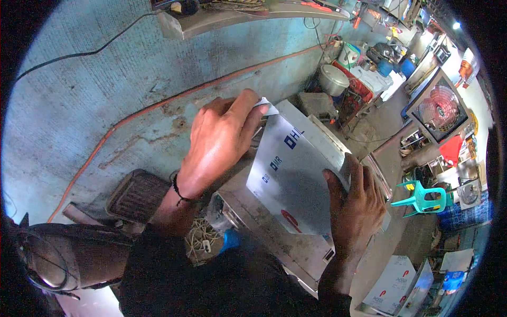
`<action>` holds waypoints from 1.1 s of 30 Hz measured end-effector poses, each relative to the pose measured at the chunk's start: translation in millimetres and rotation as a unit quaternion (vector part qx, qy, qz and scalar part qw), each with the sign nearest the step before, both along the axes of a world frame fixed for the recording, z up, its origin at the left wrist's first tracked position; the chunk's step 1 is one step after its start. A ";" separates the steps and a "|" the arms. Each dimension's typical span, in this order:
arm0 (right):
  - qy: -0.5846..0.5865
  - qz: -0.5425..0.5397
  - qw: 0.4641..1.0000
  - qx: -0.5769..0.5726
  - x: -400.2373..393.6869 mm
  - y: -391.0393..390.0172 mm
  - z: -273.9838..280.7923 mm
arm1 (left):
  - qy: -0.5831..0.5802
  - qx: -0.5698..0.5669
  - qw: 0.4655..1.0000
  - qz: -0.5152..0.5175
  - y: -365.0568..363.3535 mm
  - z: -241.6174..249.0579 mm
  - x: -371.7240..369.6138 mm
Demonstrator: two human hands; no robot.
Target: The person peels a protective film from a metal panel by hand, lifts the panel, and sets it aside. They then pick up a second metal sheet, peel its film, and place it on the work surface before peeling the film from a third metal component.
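A silvery sheet-metal panel (pixel 296 179) with blue lettering and a red logo printed on its face lies tilted on a worn workbench (pixel 253 222). At its upper corner, my left hand (pixel 222 137) pinches a small white flap (pixel 269 107) that looks like the edge of a protective film. My right hand (pixel 355 206) grips the panel's right side, with the thumb on the printed face and the fingers over the edge. The undersides of both sets of fingers are hidden.
A blue wall with an orange conduit (pixel 158 116) runs along the left, under a metal shelf (pixel 237 16). Coiled cable (pixel 203 235) lies by the bench. To the right stand a turquoise plastic chair (pixel 422 199), a fan (pixel 439 107) and more printed sheets (pixel 391 285). A pot (pixel 334 79) sits behind.
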State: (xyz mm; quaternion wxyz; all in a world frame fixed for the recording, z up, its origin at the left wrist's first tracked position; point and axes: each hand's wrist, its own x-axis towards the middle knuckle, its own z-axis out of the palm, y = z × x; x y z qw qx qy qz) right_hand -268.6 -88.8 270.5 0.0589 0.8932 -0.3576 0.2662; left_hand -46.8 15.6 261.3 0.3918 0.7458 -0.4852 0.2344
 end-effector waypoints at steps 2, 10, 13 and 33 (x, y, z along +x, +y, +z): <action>0.001 0.002 1.000 -0.008 0.3 -0.6 -0.1 | -0.005 -0.004 1.000 -0.002 -0.9 -2.5 1.3; 0.011 -0.003 1.000 0.005 -1.1 5.4 2.4 | -0.013 -0.022 1.000 0.012 -9.7 -10.4 -3.7; -0.005 0.002 1.000 -0.004 -1.6 1.3 1.2 | -0.006 -0.084 0.996 0.013 -6.5 -10.9 -2.5; -0.002 -0.004 1.000 -0.011 0.8 -4.7 -2.6 | 0.017 -0.009 0.999 0.039 0.5 -13.8 0.5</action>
